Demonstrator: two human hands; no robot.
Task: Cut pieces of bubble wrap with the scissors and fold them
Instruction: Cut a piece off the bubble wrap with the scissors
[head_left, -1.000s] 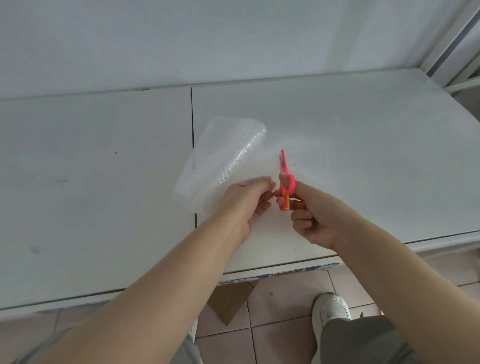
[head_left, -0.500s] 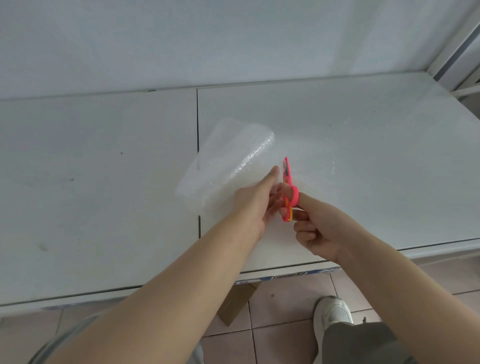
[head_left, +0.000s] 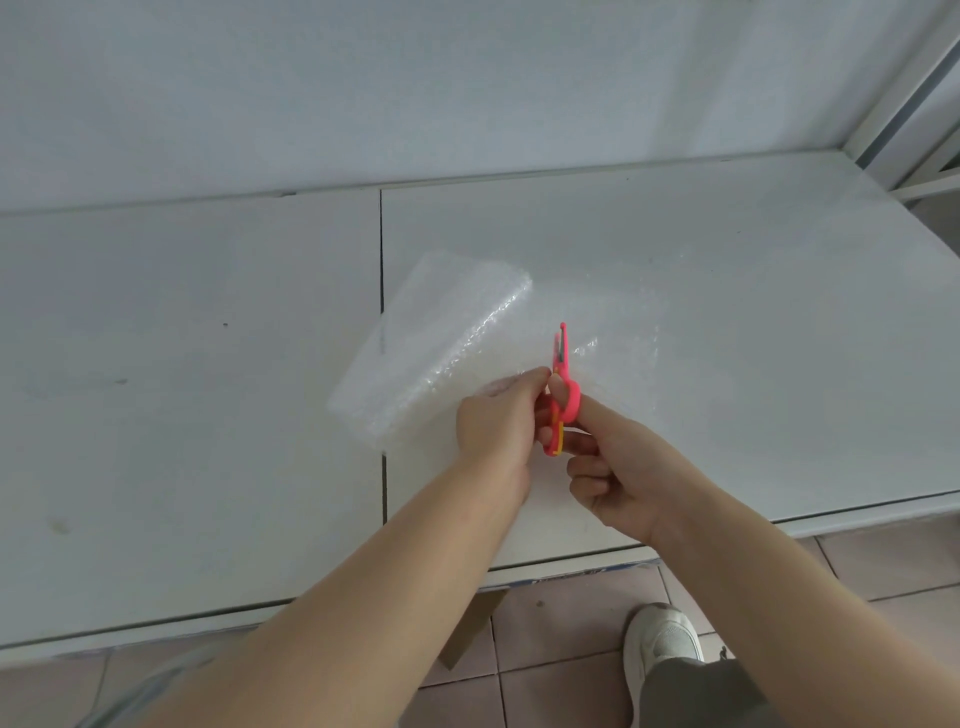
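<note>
White tabletop (head_left: 208, 415) fills most of the frame, two panels with a dark seam running down the middle. The bubble wrap (head_left: 441, 332) sits right around the centre: its left part is lifted and curled over above the seam, and the rest seems to lie flat toward centre right, though it's so clear it's hard to see where it ends. The left hand (head_left: 493, 421) comes in from the lower left and pinches the near edge of the wrap, fingers (head_left: 524, 379) curled onto it just beside the blades. The right hand (head_left: 613, 478) comes in from the lower right and holds the pink scissors (head_left: 561, 384), thumb through the top loop and the other fingers curled at the lower handle. The blades point toward the top of the frame and look nearly closed, right at the sheet's near edge. I'd say this is mid-cut, or just starting a cut, with folding to come. If you want it clean, pull the wrap taut with the pinching hand, because slack bubble wrap just bunches between the blades. Open them wide, feed the sheet deep into the throat, and take long strokes without snapping fully shut. Walk the pinch along so it's always near the cut but out of the blade path, since those fingertips are awfully close right now.
</note>
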